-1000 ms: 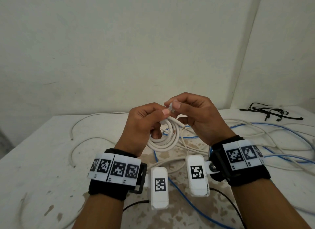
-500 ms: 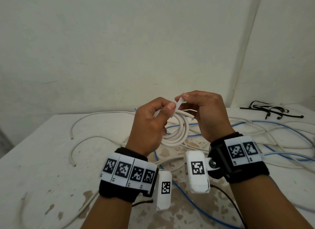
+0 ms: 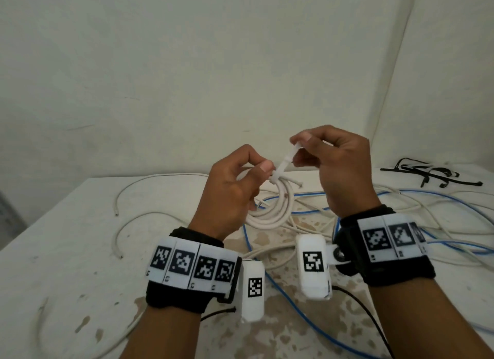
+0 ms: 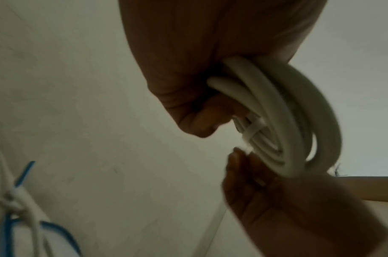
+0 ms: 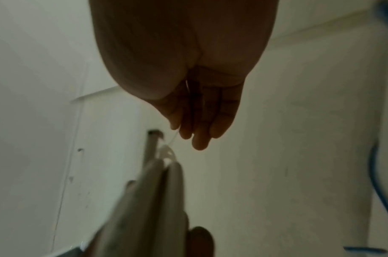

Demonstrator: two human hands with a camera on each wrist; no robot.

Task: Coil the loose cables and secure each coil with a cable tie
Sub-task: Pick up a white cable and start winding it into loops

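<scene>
Close in front of the person, above the white table [image 3: 66,251], the left hand [image 3: 230,195] holds a white cable coil [image 3: 270,214] with its fingers curled round the loops. The right hand [image 3: 339,166] is just beside it and a bit higher. Its thumb and fingers pinch the tail of a white cable tie [image 3: 284,163] that goes round the coil. The tie looks pulled tight, so this coil seems nearly done.

A lot is left, I think. Farther back on the table lie loose white cables [image 3: 139,217] and loose blue cables [image 3: 441,198], all mixed up. Far back at the right lies a small pile of black cable ties [image 3: 427,172].

The left wrist view shows the tie band wrapped round the loops, which the head view only partly shows. The right wrist view is blurry, so I cannot tell much from it; it may show the tie's little head. Only the head view shows the rest of the table.
</scene>
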